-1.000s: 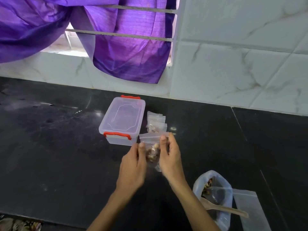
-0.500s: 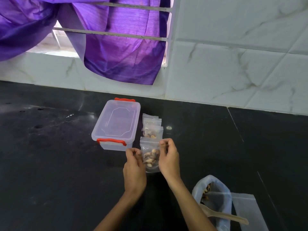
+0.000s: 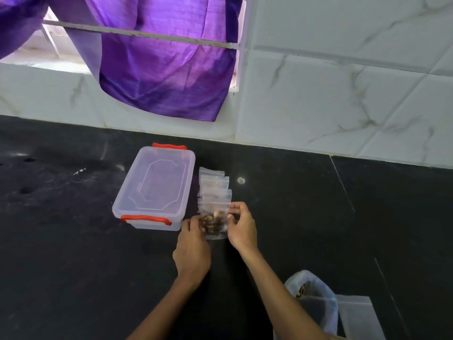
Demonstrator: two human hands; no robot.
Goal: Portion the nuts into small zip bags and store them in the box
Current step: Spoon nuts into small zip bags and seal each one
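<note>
A clear box with red clips sits on the black counter; behind the box hangs purple cloth against white marbled tiles.

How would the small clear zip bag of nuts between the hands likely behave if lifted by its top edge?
The small clear zip bag of nuts would probably hang floppy: its thin film looks creased. The nuts sit low in it, so the weight would likely pull the bottom down. It seems light, since the left hand and right hand handle it with fingertips only.

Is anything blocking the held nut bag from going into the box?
Yes: the clear plastic box has its lid on, both red latches down. The small zip bag of nuts, between left hand and right hand, can't enter yet.
</note>
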